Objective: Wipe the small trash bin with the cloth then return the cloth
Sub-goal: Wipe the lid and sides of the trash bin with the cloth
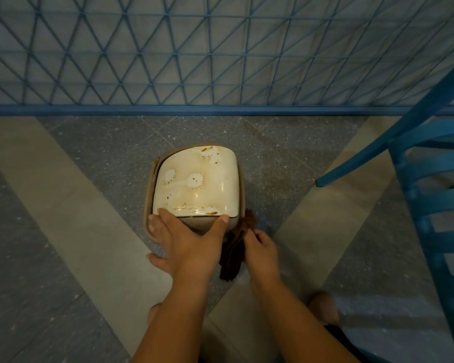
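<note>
A small cream trash bin (197, 184) with a stained swing lid stands on the floor in the middle of the view. My left hand (186, 242) rests on its near edge, fingers spread over the rim and lid. Just right of it, my right hand (261, 251) grips a dark brown cloth (233, 255). The cloth hangs against the bin's near right corner, and its lower end dangles toward the floor.
A blue wire-mesh fence (220, 61) with a blue base rail runs across behind the bin. A blue slatted chair (430, 192) stands at the right, one leg ending close to the bin. The floor is grey and beige tile. My feet show at the bottom.
</note>
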`<state>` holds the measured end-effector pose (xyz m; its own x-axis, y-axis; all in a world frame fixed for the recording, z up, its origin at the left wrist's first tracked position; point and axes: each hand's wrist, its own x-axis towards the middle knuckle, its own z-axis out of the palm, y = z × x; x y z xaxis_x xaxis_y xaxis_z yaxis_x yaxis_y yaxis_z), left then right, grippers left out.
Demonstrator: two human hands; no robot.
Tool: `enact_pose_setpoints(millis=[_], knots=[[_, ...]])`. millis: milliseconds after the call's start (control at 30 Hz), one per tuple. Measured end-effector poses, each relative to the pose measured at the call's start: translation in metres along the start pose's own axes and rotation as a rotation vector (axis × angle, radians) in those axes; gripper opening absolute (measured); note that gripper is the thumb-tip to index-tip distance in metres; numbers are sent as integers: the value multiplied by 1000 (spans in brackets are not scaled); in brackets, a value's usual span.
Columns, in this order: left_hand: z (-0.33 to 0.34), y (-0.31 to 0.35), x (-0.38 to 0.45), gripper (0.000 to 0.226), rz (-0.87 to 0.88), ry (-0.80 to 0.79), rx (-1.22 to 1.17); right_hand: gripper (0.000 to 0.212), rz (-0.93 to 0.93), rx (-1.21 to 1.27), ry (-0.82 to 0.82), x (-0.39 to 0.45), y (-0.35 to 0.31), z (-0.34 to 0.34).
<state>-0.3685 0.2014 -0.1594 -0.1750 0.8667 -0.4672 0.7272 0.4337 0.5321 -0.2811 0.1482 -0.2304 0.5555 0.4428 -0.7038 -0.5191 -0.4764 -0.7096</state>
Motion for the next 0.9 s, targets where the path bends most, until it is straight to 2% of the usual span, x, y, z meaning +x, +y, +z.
enact_pose_setpoints(millis=[133,233,300,333,400,500,567,633,733,833,900], knots=[[2,-1,-1,122,11,15,12,22,-51,-7,23,15,-36,9],[0,-5,-1,125,45,-13,3,10,-236,-90,126,15,-65,8],[-7,-5,4,115,41,-45,-34,6,-390,-117,166,-1,-72,3],[-12,-5,8,101,29,-51,-86,2,-483,-158,158,-10,-71,-1],[-23,-10,22,69,-1,-39,-232,13,-715,-325,82,-27,-62,-9],[-35,-20,37,52,-27,-89,-384,27,-1051,-697,-131,-36,-43,-15],[-40,-21,37,51,-23,-138,-314,25,-1201,-855,-203,-36,-36,-11],[-43,-20,34,52,-46,-175,-280,19,-1326,-936,-182,-37,-34,-2],[-45,-19,30,55,-101,-221,-350,18,-1402,-1024,-155,-35,-40,19],[-38,-20,35,60,-86,-215,-327,45,-1450,-1215,-233,-31,-42,41],[-35,-20,37,61,-91,-219,-295,51,-1516,-1248,-324,-27,-37,54]])
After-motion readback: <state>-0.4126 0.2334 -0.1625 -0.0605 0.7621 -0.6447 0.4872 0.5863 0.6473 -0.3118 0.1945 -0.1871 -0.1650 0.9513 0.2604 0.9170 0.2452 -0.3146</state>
